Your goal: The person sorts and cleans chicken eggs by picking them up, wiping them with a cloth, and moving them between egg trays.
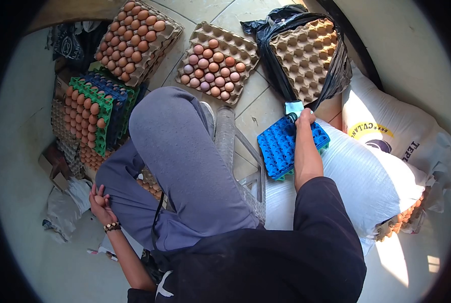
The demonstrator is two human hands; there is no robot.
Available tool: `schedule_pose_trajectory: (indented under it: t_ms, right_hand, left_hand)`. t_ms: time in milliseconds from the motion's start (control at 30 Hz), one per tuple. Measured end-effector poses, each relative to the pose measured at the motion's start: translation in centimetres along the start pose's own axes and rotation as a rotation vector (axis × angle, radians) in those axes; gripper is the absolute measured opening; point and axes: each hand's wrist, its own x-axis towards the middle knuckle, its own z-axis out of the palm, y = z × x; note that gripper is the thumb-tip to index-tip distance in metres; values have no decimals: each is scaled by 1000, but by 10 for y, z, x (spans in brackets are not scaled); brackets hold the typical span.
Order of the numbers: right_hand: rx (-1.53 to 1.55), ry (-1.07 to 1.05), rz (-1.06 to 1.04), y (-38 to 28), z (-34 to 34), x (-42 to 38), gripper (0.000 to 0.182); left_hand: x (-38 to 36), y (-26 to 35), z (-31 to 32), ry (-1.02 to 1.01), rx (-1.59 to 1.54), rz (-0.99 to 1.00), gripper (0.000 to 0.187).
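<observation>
My left hand is at the left beside my knee, its fingers curled around a brown egg. My right hand reaches forward and grips a light blue object, whose kind I cannot make out. Beneath that hand lies a blue plastic egg tray with green trays under it, on a white sack. Ahead, a cardboard tray holds several brown eggs in part of its cups. An empty cardboard tray lies in a black plastic bag.
Stacked cardboard trays of eggs stand at the upper left, with a green tray of eggs nearer. White sacks lie at the right. A metal frame stands beside my leg on the tiled floor.
</observation>
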Motion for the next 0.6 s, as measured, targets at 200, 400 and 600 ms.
schedule_pose_trajectory:
  t_ms: [200,400,600]
  right_hand:
    - [1,-103,-49,0,14,46,36]
    - [-27,-433,54,-9,22,51,40]
    - [-482,21,-323,-24,14,14,76]
  left_hand:
    - [0,2,4,-8,3,0,47]
    - [-1,3,5,-17,-4,3,48]
    - [0,1,3,-22,-7,1,48]
